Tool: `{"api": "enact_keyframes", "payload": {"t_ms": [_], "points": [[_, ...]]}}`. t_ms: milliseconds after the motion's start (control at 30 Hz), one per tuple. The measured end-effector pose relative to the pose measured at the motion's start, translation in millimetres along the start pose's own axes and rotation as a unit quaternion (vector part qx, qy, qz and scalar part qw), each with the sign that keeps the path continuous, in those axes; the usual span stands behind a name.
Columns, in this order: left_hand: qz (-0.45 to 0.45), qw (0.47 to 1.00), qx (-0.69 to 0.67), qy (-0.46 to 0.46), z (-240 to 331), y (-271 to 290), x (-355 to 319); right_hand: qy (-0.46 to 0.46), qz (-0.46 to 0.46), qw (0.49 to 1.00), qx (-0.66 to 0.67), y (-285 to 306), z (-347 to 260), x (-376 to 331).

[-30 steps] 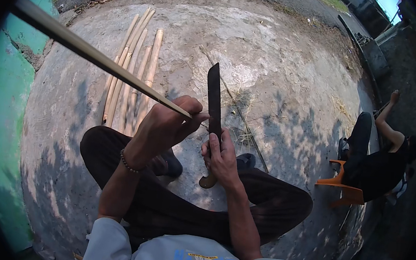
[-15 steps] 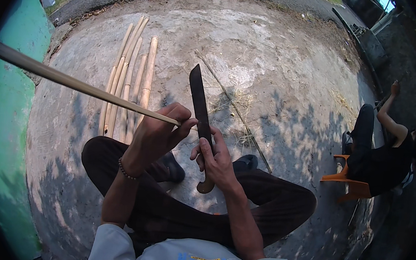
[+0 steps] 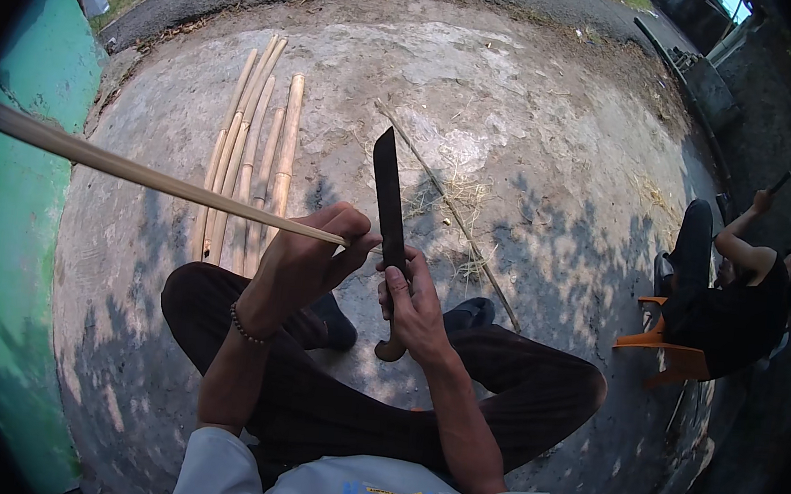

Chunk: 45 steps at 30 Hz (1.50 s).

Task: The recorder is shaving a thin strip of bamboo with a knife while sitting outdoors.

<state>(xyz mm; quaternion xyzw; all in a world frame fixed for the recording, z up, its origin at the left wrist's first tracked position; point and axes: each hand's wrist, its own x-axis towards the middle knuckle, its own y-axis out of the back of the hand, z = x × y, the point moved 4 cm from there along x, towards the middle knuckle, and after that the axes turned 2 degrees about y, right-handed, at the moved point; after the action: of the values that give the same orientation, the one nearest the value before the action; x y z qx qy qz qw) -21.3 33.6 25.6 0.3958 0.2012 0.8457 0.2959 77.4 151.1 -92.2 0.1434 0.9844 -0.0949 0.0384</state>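
Note:
My left hand (image 3: 310, 254) is closed around the near end of a long, pale bamboo strip (image 3: 157, 177), which runs off to the upper left past the green wall. A bead bracelet sits on that wrist. My right hand (image 3: 413, 310) grips a machete (image 3: 389, 190) by its wooden handle, thumb along the base of the dark blade. The blade points up and away from me, its lower part just right of my left fingertips. Whether the strip's tip touches the blade I cannot tell.
Several bamboo poles (image 3: 251, 154) lie side by side on the concrete ahead left. A thin stick (image 3: 446, 204) lies across scattered shavings (image 3: 466, 197) ahead. At the right, a person in black sits on an orange plastic chair (image 3: 641, 340), one arm raised. A green wall (image 3: 15, 242) stands left.
The gap between my left fingertips and the machete blade has widened slightly. The seated person's raised hand has shifted, and a dark object now shows in it.

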Motion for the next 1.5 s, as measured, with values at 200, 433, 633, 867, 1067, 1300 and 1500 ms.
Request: {"api": "enact_keyframes", "payload": {"t_ms": [200,433,633,867,1067,1300,1500], "points": [[0.008,1.0,0.006,0.001,-5.1,1.1,-2.5,0.036,0.042,0.995,-0.078,9.6,6.7,-0.9],[0.011,1.0,0.006,0.005,-6.0,1.6,-1.6,-0.004,0.044,0.999,-0.011,16.6,-4.9,-10.0],[0.023,1.0,0.011,-0.012,-6.9,0.4,-1.9,0.08,0.049,0.982,-0.167,-0.3,-21.3,-23.3],[0.04,0.999,0.032,0.018,-15.7,4.4,-3.1,0.16,0.047,0.929,-0.331,11.3,24.5,-17.3],[0.055,0.998,0.026,0.027,-14.9,3.6,-4.5,0.179,0.052,0.942,-0.278,-13.0,-19.1,-40.8],[0.034,0.998,0.01,0.06,-31.5,5.6,-0.1,0.088,0.062,0.906,-0.409,50.3,111.5,-20.2],[0.047,0.994,0.001,0.099,-33.2,8.9,1.8,0.071,0.085,0.94,-0.324,52.4,106.8,-19.0]]}}
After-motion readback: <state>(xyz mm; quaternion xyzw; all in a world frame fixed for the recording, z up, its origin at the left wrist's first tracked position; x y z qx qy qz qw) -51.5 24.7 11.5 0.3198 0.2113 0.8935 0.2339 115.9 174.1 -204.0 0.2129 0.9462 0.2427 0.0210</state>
